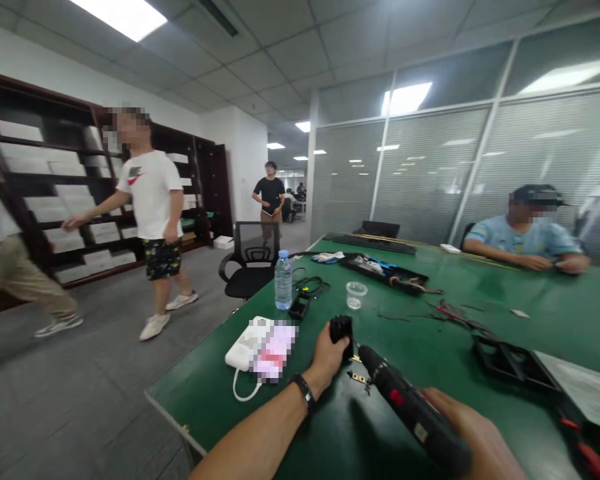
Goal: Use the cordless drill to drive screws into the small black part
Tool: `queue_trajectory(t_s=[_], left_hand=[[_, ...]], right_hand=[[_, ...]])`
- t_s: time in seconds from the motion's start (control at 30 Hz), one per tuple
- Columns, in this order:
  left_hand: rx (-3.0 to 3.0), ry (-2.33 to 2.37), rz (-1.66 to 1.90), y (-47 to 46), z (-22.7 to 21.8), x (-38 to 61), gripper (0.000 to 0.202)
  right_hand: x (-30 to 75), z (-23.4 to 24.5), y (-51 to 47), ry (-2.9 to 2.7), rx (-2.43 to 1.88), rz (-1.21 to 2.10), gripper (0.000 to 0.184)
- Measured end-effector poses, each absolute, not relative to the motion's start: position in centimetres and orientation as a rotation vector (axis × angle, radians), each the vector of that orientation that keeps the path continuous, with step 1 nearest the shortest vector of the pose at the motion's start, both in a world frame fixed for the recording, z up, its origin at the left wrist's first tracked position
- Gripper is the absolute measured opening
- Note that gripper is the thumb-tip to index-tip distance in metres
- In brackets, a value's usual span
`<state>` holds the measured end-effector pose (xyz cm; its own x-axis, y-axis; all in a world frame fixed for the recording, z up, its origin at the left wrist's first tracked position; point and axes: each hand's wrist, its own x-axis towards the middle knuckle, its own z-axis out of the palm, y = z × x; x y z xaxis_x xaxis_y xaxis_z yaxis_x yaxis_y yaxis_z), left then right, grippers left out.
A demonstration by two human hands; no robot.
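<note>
My left hand (329,357) is closed round a small black plastic part (341,329), held upright over the green table. In my right hand (463,423) is a black cordless screwdriver (405,400) with a red button, its fingers wrapped round the body. The tool's tip points left and reaches the side of the black part; whether it sits in a screw is too small to tell. Small brass-coloured metal pieces (359,378) lie on the table just below the tip.
On the green table (220,373) are a white power bank (247,341) cabled to a phone (275,350), a water bottle (283,281), a clear cup (355,294), a black tray (385,272) and black frames (513,363). One person (525,233) sits across; others walk at left.
</note>
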<state>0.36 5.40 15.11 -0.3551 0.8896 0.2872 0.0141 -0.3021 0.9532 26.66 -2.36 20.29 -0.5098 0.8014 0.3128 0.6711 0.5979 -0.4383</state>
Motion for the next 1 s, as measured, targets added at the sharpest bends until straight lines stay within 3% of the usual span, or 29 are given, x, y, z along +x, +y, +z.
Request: queue_trajectory(t_s=[0.43, 0.63, 1.0], left_hand=[[1.158, 1.206, 1.758, 5.3, 15.2, 0.2, 0.035], [1.091, 1.191, 1.787, 4.8, 14.7, 0.3, 0.036], [1.117, 1.152, 1.732, 6.4, 13.9, -0.6, 0.036]], right_hand=[[26.1, 21.3, -2.9, -2.336, -1.201, 0.251, 0.008], [26.4, 21.5, -3.6, -2.365, -1.222, 0.175, 0.017], [26.1, 21.5, -3.9, -2.353, -1.226, 0.137, 0.014]])
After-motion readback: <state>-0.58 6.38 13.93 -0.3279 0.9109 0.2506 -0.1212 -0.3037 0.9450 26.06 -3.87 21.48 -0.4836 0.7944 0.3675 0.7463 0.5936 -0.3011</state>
